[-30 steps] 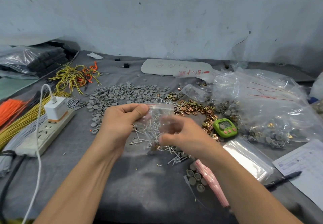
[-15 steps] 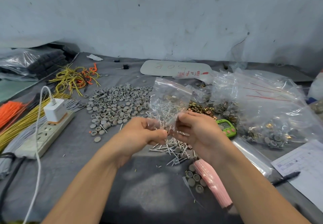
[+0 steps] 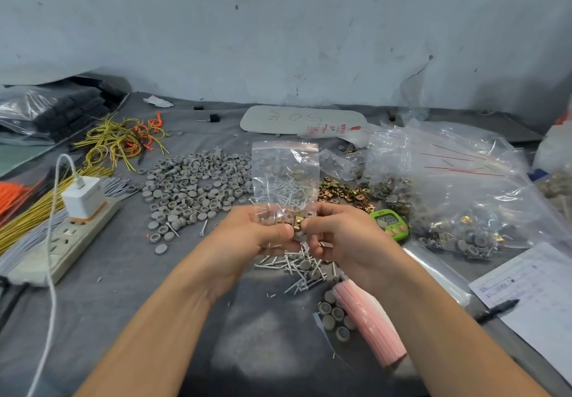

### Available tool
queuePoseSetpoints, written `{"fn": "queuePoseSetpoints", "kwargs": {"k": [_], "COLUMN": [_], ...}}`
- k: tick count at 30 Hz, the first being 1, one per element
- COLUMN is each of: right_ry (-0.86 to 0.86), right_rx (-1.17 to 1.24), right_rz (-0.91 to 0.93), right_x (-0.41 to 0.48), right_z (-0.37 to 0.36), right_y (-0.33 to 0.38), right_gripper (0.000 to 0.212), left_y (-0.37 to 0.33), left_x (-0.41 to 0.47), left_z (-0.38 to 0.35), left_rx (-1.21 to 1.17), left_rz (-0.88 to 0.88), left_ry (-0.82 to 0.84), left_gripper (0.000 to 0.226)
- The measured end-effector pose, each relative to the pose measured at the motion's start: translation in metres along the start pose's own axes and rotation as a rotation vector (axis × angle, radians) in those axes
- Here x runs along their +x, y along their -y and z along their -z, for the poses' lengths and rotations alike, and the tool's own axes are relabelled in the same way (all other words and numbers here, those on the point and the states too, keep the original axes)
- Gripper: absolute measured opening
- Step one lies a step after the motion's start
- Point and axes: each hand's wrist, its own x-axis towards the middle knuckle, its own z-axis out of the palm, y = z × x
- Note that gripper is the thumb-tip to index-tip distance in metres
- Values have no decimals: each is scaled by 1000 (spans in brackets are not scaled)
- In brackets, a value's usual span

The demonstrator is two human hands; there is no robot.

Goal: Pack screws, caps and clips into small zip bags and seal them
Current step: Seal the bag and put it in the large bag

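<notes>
- Small zip bag (image 3: 284,173) upright over the middle of the table, lower end pinched by left hand (image 3: 250,235) and right hand (image 3: 343,238), both clamped on the plastic, thumbs nearly meeting.
- Inside: screws (image 3: 286,187) mid-bag, gold clips (image 3: 297,221) at the bottom; anything lower hidden behind fingers.
- Green timer (image 3: 390,225) partly hidden behind the right hand, digits unreadable.
- Loose screws (image 3: 297,268) partly covered beneath both hands; forearms cut off at the bottom edge.
- Grey cloth table (image 3: 123,288): heap of grey caps (image 3: 192,180) left of the bag, loose clips (image 3: 343,192) right, large clear bags (image 3: 464,186) beyond, power strip (image 3: 62,242) far left.
- Behind, scuffed pale wall (image 3: 278,25).
</notes>
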Motion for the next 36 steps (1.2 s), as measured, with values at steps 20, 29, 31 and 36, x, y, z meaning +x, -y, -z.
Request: {"fn": "queuePoseSetpoints", "kwargs": {"k": [20, 29, 31, 36], "right_ry": [-94, -452, -701, -1201], "right_rx": [3, -132, -390, -752], "right_rz": [100, 107, 56, 353], "right_x": [-38, -50, -51, -55], "right_z": [82, 161, 187, 201], "right_y": [16, 18, 16, 15], "right_gripper": [25, 9, 3, 17], "left_y": [-4, -3, 1, 23], "left_x": [29, 55, 55, 48], "left_z": [-81, -157, -170, -188], "left_rx": [-166, 270, 529, 891], "left_rz": [27, -269, -411, -521], "left_ry": [-41, -117, -117, 32], "left_gripper": [28, 41, 48, 45]}}
